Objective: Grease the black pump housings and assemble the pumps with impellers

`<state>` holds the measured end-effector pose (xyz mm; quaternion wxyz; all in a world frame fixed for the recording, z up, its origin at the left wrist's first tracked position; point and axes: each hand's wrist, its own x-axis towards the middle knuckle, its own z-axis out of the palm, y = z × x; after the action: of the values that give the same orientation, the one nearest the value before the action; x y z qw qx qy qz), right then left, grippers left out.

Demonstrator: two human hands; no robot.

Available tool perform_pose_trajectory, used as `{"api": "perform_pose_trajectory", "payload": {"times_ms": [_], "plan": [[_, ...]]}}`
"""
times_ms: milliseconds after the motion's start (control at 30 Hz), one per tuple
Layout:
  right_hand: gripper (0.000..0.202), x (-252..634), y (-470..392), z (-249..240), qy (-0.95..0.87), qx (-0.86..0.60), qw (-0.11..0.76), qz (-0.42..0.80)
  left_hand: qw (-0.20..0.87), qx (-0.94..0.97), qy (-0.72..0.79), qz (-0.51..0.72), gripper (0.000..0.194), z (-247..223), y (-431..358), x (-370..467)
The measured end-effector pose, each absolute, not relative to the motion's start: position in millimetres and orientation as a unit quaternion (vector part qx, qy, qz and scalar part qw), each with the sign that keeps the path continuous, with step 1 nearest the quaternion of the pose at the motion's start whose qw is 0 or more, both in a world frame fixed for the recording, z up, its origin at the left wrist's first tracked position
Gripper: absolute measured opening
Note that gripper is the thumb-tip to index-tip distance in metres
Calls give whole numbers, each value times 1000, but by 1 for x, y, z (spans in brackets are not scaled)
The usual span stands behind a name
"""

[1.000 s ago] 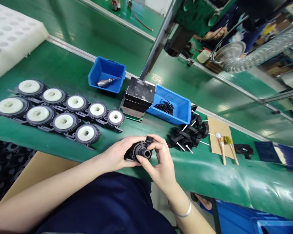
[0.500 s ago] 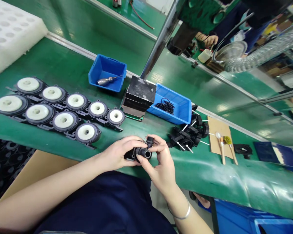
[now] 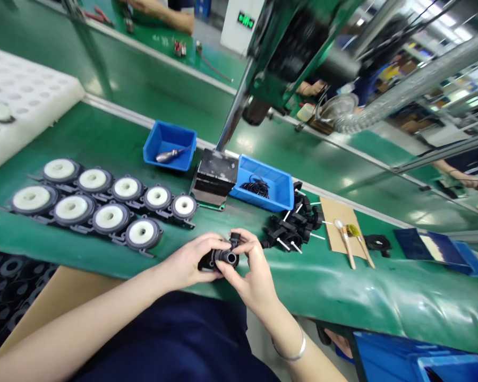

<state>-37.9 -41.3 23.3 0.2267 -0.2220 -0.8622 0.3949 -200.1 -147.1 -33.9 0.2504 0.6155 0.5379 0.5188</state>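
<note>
The black ported housing [image 3: 223, 257] is held at the green bench's [image 3: 322, 278] near edge. From its 9 o'clock, the left hand [image 3: 193, 261] clamps the body between thumb and fingers, presumably for steadiness; from 3 o'clock, the right hand [image 3: 255, 268] pinches the tubular port [image 3: 231, 258] between thumb and forefinger. At 10 o'clock, disc assemblies [image 3: 110, 217] lie white face up in two rows, likely for easy access.

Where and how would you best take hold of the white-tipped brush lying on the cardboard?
Probably by the near half of its wooden handle, from above and the near side. The handle points toward the camera and past the near edge of the cardboard, with the white head at the far end. The yellow-headed brush angles away there, leaving a gap.
</note>
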Motion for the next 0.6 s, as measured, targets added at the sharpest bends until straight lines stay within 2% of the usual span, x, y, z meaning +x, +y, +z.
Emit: {"api": "perform_pose_trajectory", "payload": {"times_ms": [133,200,300,400,500,600], "plan": [[34,-35,-23,55,-893,-184,141,386,211,616,555,517,59,-19,-151,-194],[35,-37,-4,82,-905,-153,138,372,190,621,558,515,64,2,-153,-200],[26,-50,33,131,-912,-126,237,309,147,652,548,503,61,44,-145,-230],[26,-81,74,187,-858,-106,421,276,103,608,589,523,54,78,-115,-274],[36,-125,109,254,-802,-61,547,233,184,553,593,556,57,87,-76,-307],[47,-167,129,327,-784,-58,590,186,220,542,585,562,61,83,-46,-320]]}}
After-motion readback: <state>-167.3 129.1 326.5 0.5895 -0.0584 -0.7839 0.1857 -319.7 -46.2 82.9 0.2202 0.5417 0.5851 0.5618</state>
